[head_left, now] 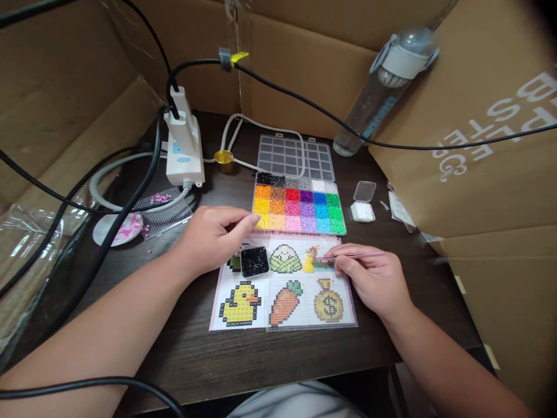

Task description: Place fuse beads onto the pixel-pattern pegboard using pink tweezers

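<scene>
Looks like the yellow bit of the top-right picture [308,265] is beaded, rest hard to tell, with your right hand [375,280] gripping tweezers [363,255] over the pattern sheet [308,316], left hand [215,239] by the bead case [313,233], that grip's contents unclear tbh.

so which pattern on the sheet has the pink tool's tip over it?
Top-right pattern, yellow and red at its left, partly hidden by the right hand. The pink tool overlaps none of the others.
</scene>
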The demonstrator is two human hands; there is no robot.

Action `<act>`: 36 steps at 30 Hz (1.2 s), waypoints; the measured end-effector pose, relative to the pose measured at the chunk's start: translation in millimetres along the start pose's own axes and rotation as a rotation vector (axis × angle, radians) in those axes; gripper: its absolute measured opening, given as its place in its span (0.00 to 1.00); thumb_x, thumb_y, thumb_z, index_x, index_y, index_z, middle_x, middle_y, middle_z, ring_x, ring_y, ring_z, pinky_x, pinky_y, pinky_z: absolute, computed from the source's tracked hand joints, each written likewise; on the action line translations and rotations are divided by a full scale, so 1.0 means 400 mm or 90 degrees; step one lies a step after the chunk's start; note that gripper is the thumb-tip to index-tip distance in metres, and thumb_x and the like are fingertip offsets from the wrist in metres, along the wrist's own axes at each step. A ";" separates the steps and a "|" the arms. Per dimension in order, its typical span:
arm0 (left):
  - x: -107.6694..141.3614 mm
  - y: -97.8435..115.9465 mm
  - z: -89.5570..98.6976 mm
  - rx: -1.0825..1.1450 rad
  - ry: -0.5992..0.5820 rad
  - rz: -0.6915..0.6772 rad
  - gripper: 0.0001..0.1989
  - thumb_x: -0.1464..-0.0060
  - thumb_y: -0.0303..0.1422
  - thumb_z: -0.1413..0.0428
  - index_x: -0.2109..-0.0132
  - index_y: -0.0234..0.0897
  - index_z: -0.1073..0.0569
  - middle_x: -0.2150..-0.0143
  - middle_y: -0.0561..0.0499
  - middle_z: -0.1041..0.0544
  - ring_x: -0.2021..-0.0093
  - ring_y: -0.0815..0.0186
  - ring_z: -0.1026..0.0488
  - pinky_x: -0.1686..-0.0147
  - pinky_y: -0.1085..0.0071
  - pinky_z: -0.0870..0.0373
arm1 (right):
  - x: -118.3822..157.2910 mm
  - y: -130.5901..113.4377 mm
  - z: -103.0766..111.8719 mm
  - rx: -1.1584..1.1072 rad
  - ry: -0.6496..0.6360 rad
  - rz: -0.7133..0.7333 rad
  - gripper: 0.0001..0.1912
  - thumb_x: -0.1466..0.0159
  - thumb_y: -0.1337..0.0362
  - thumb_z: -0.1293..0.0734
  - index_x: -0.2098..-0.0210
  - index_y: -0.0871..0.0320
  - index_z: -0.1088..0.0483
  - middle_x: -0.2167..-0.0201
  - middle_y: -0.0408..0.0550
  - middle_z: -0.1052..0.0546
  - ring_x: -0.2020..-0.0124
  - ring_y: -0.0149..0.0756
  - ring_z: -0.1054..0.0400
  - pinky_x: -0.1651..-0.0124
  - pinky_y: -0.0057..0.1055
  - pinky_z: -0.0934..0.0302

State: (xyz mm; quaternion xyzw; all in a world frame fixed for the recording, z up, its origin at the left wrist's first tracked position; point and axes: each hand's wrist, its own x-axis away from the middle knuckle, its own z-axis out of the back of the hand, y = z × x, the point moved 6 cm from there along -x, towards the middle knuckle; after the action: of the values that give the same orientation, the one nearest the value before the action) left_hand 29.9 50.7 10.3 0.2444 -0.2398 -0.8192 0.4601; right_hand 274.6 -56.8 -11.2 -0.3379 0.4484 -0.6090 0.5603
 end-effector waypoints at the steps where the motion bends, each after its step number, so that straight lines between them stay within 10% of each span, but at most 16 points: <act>1: 0.000 0.001 0.000 -0.001 -0.002 0.000 0.20 0.40 0.42 0.51 0.73 0.36 0.24 0.76 0.52 0.26 0.75 0.70 0.34 0.73 0.73 0.42 | 0.000 0.000 0.000 0.001 -0.001 0.000 0.06 0.39 0.64 0.31 0.69 0.54 0.20 0.67 0.45 0.19 0.68 0.33 0.26 0.63 0.27 0.30; 28: 0.000 0.002 0.000 0.019 -0.002 -0.005 0.18 0.41 0.42 0.50 0.70 0.35 0.23 0.78 0.51 0.26 0.75 0.69 0.34 0.74 0.73 0.41 | -0.001 0.028 0.013 -0.085 0.038 -0.027 0.10 0.40 0.58 0.30 0.69 0.58 0.20 0.72 0.51 0.21 0.77 0.32 0.32 0.74 0.31 0.35; 36: 0.004 0.003 -0.001 0.029 0.004 -0.025 0.20 0.39 0.40 0.51 0.73 0.33 0.24 0.79 0.52 0.29 0.76 0.71 0.36 0.75 0.73 0.43 | -0.137 -0.113 -0.025 -0.107 0.100 0.071 0.12 0.40 0.56 0.30 0.71 0.57 0.21 0.70 0.51 0.20 0.73 0.34 0.29 0.70 0.33 0.32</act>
State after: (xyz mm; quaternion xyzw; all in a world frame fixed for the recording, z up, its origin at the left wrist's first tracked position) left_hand 30.2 48.5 10.6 0.2624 -0.2522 -0.8215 0.4389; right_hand 256.1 -2.4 31.8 -0.3092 0.5586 -0.5618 0.5260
